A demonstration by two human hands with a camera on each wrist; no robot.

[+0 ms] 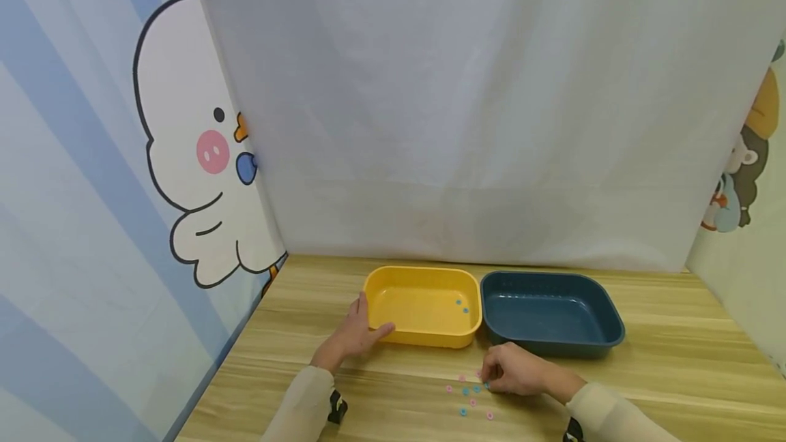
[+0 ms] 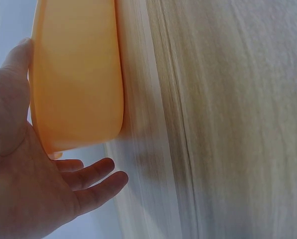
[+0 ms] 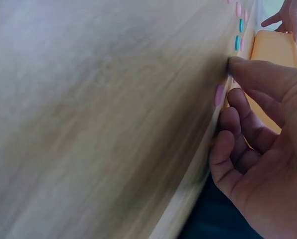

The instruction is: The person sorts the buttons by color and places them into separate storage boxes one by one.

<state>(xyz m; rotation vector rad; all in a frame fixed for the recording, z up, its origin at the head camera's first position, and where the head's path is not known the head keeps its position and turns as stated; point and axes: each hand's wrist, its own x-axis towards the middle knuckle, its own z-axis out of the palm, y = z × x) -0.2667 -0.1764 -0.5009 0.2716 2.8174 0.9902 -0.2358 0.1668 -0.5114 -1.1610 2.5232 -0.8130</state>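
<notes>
My right hand (image 1: 514, 369) is low over the table, thumb and forefinger together at a small blue button (image 1: 487, 385), the other fingers curled. In the right wrist view the fingertips partly cover that button, and a pink button (image 3: 219, 95) lies close by them. Several more pink and blue buttons, such as a blue one (image 1: 463, 412), are scattered to the left of this hand. My left hand (image 1: 355, 333) rests against the near left corner of a yellow bin (image 1: 424, 339), thumb along one side and fingers spread along another. Two blue buttons (image 1: 458, 302) lie inside the bin.
A dark blue bin (image 1: 552, 346) stands right beside the yellow one, just beyond my right hand. Both sit on a wood-grain table (image 1: 675, 360). A pale curtain (image 1: 467, 108) hangs behind, and a cartoon-printed sheet (image 1: 184, 121) borders the left side.
</notes>
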